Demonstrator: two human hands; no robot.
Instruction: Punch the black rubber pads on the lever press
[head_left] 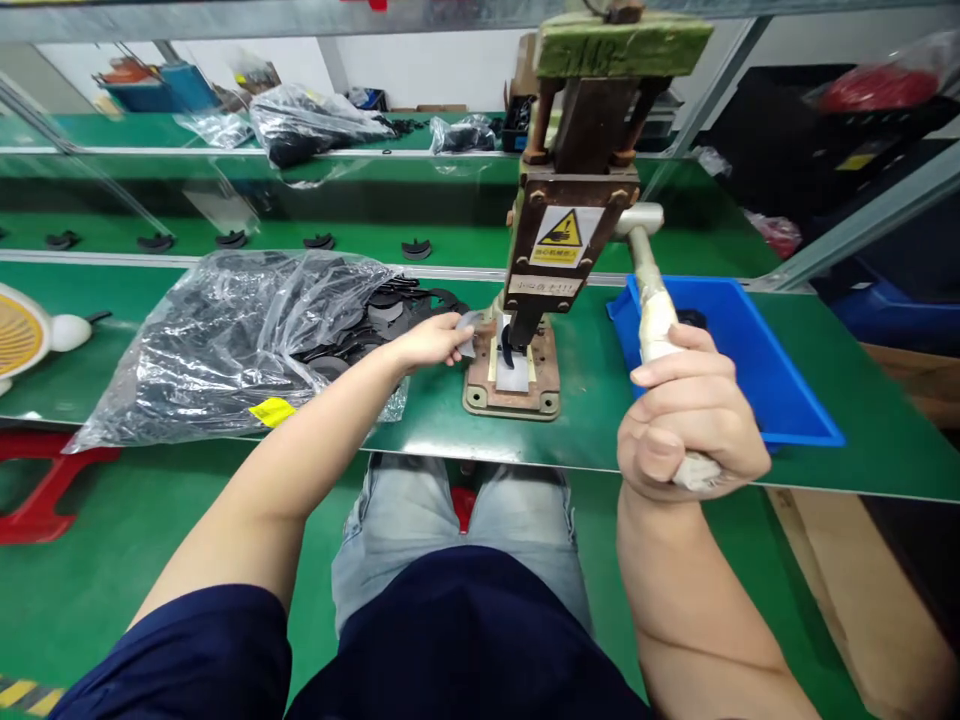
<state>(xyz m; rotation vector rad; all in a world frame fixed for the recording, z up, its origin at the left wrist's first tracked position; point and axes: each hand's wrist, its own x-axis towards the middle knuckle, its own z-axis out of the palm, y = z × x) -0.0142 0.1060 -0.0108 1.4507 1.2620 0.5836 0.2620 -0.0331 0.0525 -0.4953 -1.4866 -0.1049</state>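
My right hand (694,415) is wrapped around the taped lever handle (652,300) of a hand-operated press (574,180). At the left of the press base (480,385), my left hand (431,342) pinches a thin greyish curved piece (469,330), partly hidden by the fingers. Below the press ram (526,325), a black curved piece (508,348) rests on a pale block (513,376). Beside my left forearm, a clear plastic bag (217,340) lies open with many black curved pieces (386,310) spilling from its mouth.
A blue bin (787,370) stands right of the press. Behind it, a green conveyor belt (277,205) carries several black curved parts (416,248) in a row. A fan (26,335) lies at the far left. More bagged parts (315,125) sit on the far bench.
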